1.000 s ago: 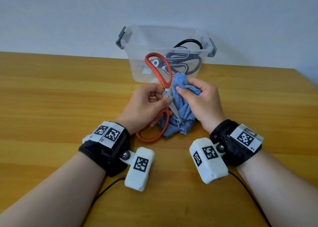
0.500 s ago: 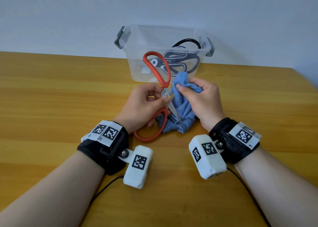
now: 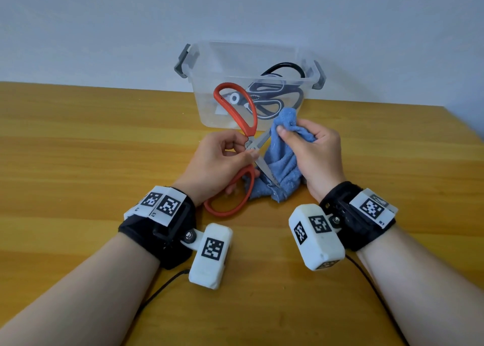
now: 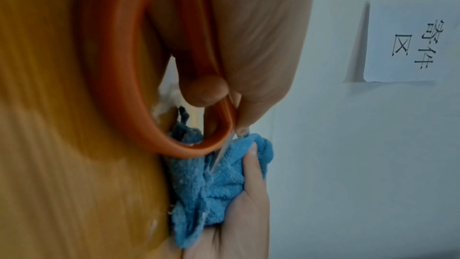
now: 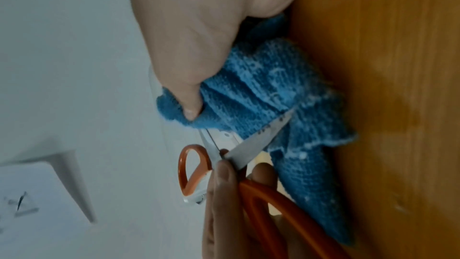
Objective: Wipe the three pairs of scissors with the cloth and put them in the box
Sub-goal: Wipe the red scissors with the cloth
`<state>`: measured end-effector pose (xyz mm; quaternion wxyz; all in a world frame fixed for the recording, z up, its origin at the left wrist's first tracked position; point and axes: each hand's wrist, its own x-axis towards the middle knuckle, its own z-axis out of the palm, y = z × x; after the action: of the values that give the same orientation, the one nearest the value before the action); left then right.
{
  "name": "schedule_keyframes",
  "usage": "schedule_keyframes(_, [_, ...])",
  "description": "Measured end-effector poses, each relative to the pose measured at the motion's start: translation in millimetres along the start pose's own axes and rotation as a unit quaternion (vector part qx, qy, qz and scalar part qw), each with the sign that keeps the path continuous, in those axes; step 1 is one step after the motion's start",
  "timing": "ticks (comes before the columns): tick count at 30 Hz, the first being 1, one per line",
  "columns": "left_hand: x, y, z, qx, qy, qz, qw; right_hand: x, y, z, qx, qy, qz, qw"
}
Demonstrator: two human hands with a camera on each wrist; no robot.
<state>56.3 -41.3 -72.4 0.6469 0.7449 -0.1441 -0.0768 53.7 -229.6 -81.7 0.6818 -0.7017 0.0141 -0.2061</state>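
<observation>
My left hand (image 3: 222, 159) pinches the red-handled scissors (image 3: 242, 109) near the pivot, blades spread apart. In the left wrist view a red handle loop (image 4: 119, 78) fills the frame beside my fingers. My right hand (image 3: 311, 151) grips the bunched blue cloth (image 3: 281, 162) around the far blade; the near blade (image 5: 259, 137) lies bare against the cloth (image 5: 261, 94). The cloth's lower end rests on the table. Behind stands the clear plastic box (image 3: 209, 104), with two black-handled scissors (image 3: 272, 94) lying inside it.
The wooden table (image 3: 91, 141) stretches wide on both sides and ends at a pale wall behind the box. Grey latches (image 3: 184, 62) stick out from the box's ends. Cables (image 3: 162, 288) trail from both wrist cameras over the near table.
My right hand has slid the cloth upward along the far blade toward its tip. The scissors' blades now stand wider apart. My left hand keeps its pinch.
</observation>
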Motion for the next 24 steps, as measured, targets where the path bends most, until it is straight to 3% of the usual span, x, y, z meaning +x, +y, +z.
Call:
schedule_keyframes(2, [1.6,-1.5,-0.8,0.01,0.004,0.003,1.0,-1.1,-1.2,-0.4,0.003,-0.047,0.013,0.999])
schedule_keyframes(4, [2.3,-3.4,-1.8,0.016,-0.003,0.006,1.0,-4.7,-1.5,1.3,-0.053,-0.119,0.01,0.991])
schedule_keyframes(5, [2.3,-3.9,-2.5,0.016,-0.007,0.007,1.0,-5.7,-1.5,2.7,-0.077,-0.123,0.0,0.989])
schedule_keyframes(9, [0.5,-2.9,-2.3,0.018,-0.01,0.008,1.0,-1.0,-0.3,4.1,-0.042,0.011,-0.018,0.999])
schedule_keyframes(11, [0.6,-2.6,-1.2,0.013,-0.005,0.003,1.0,0.1,1.5,2.6,-0.009,0.042,-0.009,0.999])
schedule_keyframes(12, [0.7,-2.5,-1.2,0.012,-0.003,0.002,1.0,-0.4,1.3,1.9,-0.004,0.026,-0.005,1.0])
schedule_keyframes(16, [1.1,-2.4,-3.0,0.027,-0.014,0.008,1.0,-7.3,-4.8,3.1,-0.079,-0.145,-0.014,0.986])
schedule_keyframes(21, [0.0,-2.1,-2.5,0.031,-0.016,0.0,0.999,-2.2,-2.0,5.7,-0.061,0.001,-0.012,0.998])
schedule_keyframes(24, [2.0,-2.2,-1.4,0.039,-0.005,-0.009,0.999,-1.8,0.3,4.5,-0.042,0.019,-0.006,0.999])
